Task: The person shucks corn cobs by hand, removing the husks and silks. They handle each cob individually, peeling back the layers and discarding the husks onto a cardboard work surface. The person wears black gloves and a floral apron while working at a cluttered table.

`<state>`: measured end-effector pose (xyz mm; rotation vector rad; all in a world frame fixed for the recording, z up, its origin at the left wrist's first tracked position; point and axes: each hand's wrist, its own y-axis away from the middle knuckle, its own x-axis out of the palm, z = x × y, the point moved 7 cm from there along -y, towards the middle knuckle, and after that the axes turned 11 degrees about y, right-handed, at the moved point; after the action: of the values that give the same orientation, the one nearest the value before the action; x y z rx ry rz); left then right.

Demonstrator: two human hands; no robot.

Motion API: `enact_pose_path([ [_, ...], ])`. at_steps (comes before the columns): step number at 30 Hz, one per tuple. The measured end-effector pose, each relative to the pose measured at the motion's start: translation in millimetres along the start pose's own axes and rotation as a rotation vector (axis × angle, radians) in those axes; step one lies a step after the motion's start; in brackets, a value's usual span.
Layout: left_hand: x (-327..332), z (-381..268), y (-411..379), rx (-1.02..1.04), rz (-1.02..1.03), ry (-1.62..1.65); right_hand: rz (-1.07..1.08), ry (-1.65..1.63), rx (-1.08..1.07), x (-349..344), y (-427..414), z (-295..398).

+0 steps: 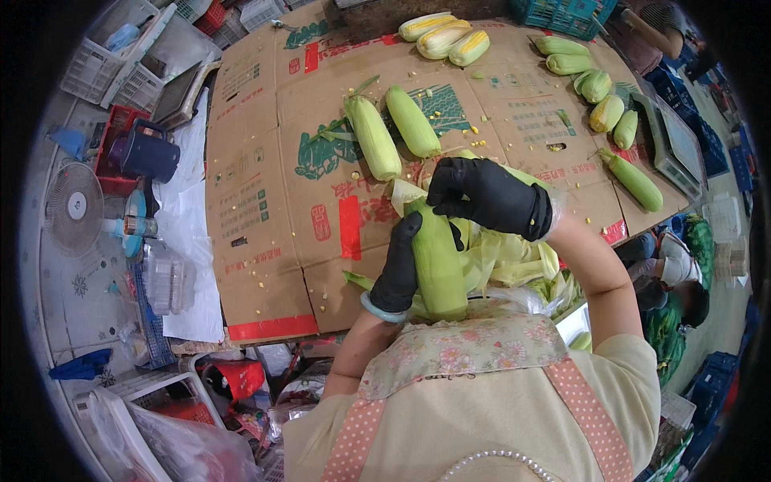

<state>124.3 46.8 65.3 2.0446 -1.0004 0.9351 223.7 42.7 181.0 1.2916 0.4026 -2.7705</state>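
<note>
My left hand (396, 265), in a black glove, grips a green ear of corn (440, 262) around its side; its fingers are partly hidden behind the ear. At the far end of this ear, the black-gloved fingers of my right hand (482, 196) pinch the husk. A pale strip of husk (406, 194) stands out at that end, left of my right hand. Beyond my hands lie two ears in green husk, one (373, 138) on the left and another (413, 122) on the right. Loose pale husks (512, 256) are heaped to the right of the held ear.
Flattened cardboard (259, 181) covers the table, scattered with kernels. Partly husked ears (443, 37) lie at the far edge, and several more ears (596, 87) lie right, near a weighing scale (674, 144). A teal crate (563, 17) stands at the back. People are at the right.
</note>
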Motion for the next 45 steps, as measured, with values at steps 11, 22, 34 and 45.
enact_pose_path([
  [11, -5.3, 5.5, -3.3, -0.06, -0.025, -0.014, 0.011, 0.083, -0.064, 5.2, 1.3, -6.9],
  [22, -27.3, -6.0, 3.9, 0.05, -0.173, 0.144, 0.223, -0.216, 0.115, 62.0, 107.6, 16.5],
  [34, 0.3, -6.9, -0.7, 0.089, 0.031, 0.072, -0.224, 0.009, 0.034, 12.5, 10.9, 17.2],
  [45, -4.6, 2.6, 0.1, 0.097, -0.006, -0.044, -0.043, -0.057, -0.024, 24.4, 0.4, -0.5],
])
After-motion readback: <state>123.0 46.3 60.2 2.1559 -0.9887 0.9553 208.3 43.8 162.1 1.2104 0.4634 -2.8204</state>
